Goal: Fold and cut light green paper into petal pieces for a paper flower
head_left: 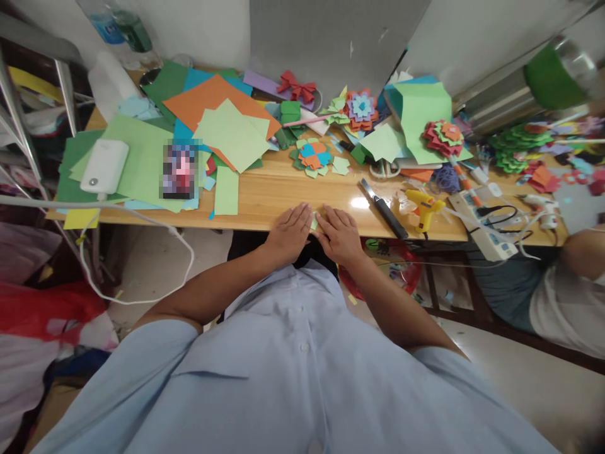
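Close to the table's front edge, my left hand (pixel 289 234) and my right hand (pixel 341 233) meet almost fingertip to fingertip. Between them shows a small piece of light green paper (pixel 314 220), largely covered by the fingers of both hands. My left fingers lie close together over its left side. On its right side are my right thumb and fingers, slightly bent. The paper's full shape and folds are hidden. A black-handled utility knife (pixel 388 214) lies to the right of my right hand. Beyond my hands sits a layered paper flower (pixel 312 156) in orange, blue and green.
Coloured paper sheets (pixel 231 132), a phone (pixel 180 170) and a white power bank (pixel 104 167) lie left. To the right are a yellow glue gun (pixel 425 209), a power strip (pixel 486 230) and paper flowers (pixel 443 137). Another person's arm (pixel 583 255) is at far right.
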A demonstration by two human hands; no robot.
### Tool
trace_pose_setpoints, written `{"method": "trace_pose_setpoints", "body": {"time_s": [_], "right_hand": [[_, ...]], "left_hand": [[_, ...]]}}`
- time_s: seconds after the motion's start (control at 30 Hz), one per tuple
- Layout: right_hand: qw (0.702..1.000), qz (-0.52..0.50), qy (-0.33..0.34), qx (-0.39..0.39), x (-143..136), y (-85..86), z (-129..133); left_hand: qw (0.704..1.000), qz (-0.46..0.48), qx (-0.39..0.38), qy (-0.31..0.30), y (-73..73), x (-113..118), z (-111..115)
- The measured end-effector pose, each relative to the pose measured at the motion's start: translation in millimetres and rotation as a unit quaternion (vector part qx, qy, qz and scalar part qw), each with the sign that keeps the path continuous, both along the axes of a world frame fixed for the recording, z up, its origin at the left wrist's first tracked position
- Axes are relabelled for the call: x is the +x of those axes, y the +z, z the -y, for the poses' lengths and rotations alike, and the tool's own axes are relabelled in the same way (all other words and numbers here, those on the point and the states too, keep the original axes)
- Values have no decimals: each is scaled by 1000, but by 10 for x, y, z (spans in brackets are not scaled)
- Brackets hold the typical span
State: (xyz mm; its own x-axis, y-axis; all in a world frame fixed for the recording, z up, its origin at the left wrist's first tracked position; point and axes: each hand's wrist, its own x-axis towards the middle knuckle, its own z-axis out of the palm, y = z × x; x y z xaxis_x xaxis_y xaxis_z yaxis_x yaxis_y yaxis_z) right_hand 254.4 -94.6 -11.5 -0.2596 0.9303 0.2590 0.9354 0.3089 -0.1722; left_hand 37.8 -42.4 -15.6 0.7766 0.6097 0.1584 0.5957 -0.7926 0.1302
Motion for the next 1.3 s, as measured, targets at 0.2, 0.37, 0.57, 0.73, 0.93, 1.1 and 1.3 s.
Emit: {"method": "trace_pose_setpoints", "body": {"time_s": [0.2,0.37,0.57,0.73,0.93,1.1,1.3], "right_hand": [[1000,-3,2,13,-3,-45,-1],[1000,-1,1,19,4,-73,2],[1000,-6,-2,18,-7,-67,12],[1000,-6,-4,19,-19,-63,14],[1000,2,-10,18,-25,-50,10],[1000,11,-13,17,3,-70,18],[1000,-10,-20,10,24,-68,29]], "left_hand": [[1000,1,-14,9,29,43,-1],[1000,-4,-13,16,-23,81,-4],[999,-8,-31,18,27,104,-1],[999,-5,-27,20,12,112,5],[1000,-6,-10,15,-18,82,-2],[1000,-11,-6,13,-9,55,-13],[1000,-5,-21,2,-52,52,-40]]}}
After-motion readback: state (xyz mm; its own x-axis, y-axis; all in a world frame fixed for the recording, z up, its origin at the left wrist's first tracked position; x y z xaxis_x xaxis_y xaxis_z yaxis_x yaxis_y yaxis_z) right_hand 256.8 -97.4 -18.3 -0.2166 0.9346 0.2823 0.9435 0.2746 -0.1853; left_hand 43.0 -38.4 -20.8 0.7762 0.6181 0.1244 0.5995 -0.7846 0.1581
